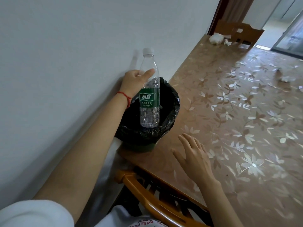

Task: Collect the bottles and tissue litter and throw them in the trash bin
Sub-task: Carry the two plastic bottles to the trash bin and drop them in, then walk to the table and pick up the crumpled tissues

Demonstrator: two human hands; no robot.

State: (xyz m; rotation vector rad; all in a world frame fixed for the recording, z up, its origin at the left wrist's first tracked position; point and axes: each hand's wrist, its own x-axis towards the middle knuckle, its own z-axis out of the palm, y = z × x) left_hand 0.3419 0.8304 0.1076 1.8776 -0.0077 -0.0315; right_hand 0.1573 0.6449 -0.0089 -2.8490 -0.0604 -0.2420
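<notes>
The left hand point(134, 81) grips a clear water bottle point(149, 95) with a green label and a white cap, fingers closed around its upper part and the thumb across the front. The bottle is upright, its bottom directly over the open mouth of the trash bin point(173, 102), which is lined with a black bag and stands at the table's point(246, 120) corner against the wall. Held this way, the bottle probably only needs to be released to fall inside. The left arm is stretched forward along the wall, with a red string on the wrist. The right hand point(195, 154) is open and empty, palm down, fingers spread just above or on the tablecloth beside the bin. Crumpled tissue litter point(216, 38) lies at the far end of the table, and more tissue point(287, 78) at its right side.
</notes>
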